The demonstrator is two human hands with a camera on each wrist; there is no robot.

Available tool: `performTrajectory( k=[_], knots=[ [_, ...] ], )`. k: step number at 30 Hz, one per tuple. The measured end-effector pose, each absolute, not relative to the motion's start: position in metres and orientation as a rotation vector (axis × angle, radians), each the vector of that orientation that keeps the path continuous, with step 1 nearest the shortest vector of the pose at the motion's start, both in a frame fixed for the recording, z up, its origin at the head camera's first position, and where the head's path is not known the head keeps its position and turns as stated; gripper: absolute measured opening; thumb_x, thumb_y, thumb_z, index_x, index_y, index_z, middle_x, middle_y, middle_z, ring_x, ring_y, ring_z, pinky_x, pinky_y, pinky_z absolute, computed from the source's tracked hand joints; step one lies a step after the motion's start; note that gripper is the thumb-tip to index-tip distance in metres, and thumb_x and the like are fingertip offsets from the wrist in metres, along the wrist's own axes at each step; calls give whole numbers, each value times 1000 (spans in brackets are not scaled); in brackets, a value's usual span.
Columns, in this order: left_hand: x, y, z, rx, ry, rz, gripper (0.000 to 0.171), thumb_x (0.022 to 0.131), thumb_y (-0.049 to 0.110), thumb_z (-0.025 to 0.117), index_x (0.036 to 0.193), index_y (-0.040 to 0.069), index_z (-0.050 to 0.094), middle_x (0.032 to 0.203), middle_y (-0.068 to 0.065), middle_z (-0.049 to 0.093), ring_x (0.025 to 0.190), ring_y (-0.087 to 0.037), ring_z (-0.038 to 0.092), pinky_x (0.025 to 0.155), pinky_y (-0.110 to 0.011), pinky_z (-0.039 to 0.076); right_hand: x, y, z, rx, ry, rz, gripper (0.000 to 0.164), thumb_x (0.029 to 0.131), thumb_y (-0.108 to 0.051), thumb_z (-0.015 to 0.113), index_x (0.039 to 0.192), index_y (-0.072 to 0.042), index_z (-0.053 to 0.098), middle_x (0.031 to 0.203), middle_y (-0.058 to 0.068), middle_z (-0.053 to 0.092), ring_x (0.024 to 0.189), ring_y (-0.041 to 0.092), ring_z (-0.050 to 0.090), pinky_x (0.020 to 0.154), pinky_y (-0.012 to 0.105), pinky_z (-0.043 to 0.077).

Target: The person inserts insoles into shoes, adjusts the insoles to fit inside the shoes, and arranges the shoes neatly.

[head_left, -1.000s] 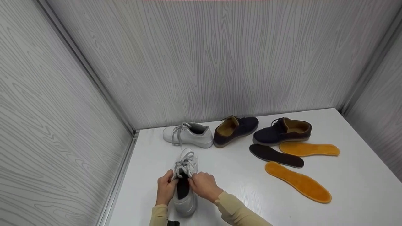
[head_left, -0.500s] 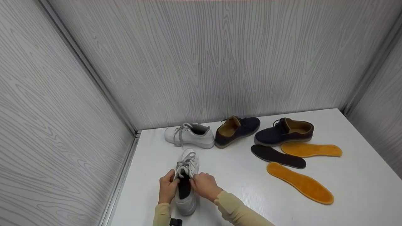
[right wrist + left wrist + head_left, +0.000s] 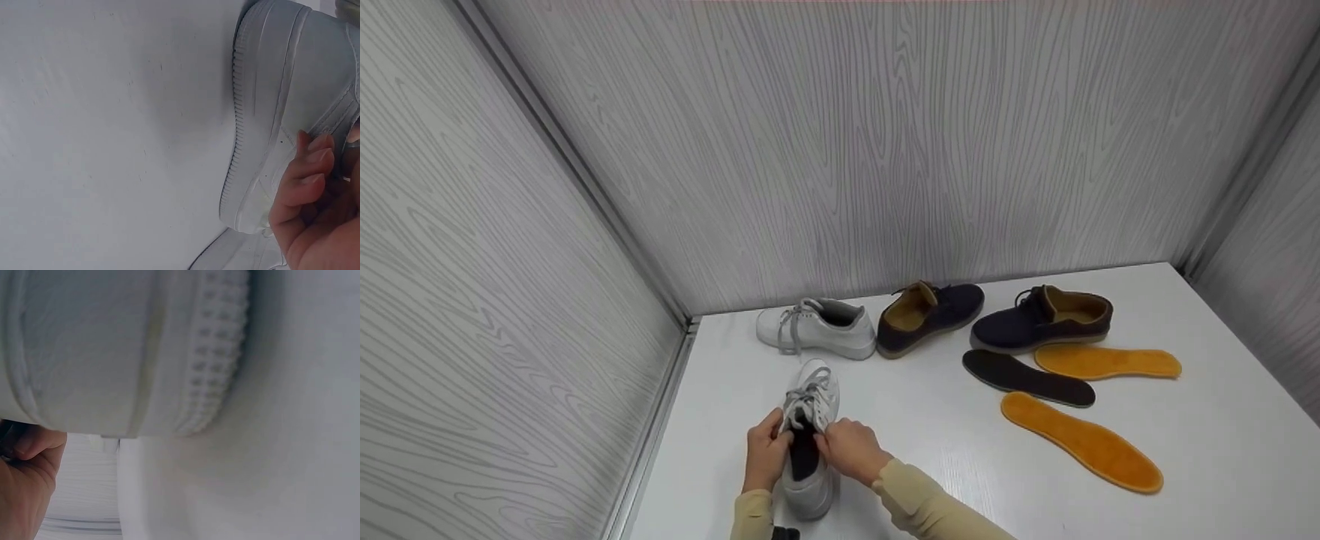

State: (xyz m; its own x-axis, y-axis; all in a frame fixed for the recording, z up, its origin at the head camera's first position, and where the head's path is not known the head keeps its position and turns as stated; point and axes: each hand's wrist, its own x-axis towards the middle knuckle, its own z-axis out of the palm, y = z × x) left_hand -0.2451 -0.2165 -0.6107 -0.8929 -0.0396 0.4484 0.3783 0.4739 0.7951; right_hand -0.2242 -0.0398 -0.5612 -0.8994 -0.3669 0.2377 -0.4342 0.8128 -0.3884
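A white sneaker point(image 3: 810, 495) with grey laces stands on the table, toe pointing away from me and heel towards me. My left hand point(image 3: 766, 452) holds the left side of its opening, thumb at the inner edge. On the opposite side, my right hand point(image 3: 853, 450) pinches the collar near the laces. Between the hands a dark insole point(image 3: 804, 454) shows inside the shoe. The left wrist view has the sneaker's heel point(image 3: 84, 354) and textured sole close up. In the right wrist view, curled fingers of the right hand point(image 3: 315, 214) lie against the sneaker's side point(image 3: 270, 95).
Another white sneaker point(image 3: 817, 330) stands near the back wall. Beside it are two navy-and-brown shoes point(image 3: 904, 337) point(image 3: 1009, 326). A dark loose insole point(image 3: 1027, 377) and two orange insoles point(image 3: 1106, 362) point(image 3: 1084, 442) lie on the right of the white table point(image 3: 930, 510).
Both hands keep their hold at the sneaker's opening. The whole head view has shifted slightly, so everything appears a little further right and lower.
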Motion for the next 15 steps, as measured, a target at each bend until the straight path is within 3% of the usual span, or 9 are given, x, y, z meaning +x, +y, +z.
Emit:
performTrajectory(
  k=[15],
  knots=[
    [-244,-216,-612,-267,-2308,-1394,30,69,-12,54,66,9,34,57,10,21,50,-4,19,48,-20,20,-224,-39,-558,652,-2885,697,40,92,-27,53,55,-11,49,53,3,50,45,16,46,40,33,37]
  ],
)
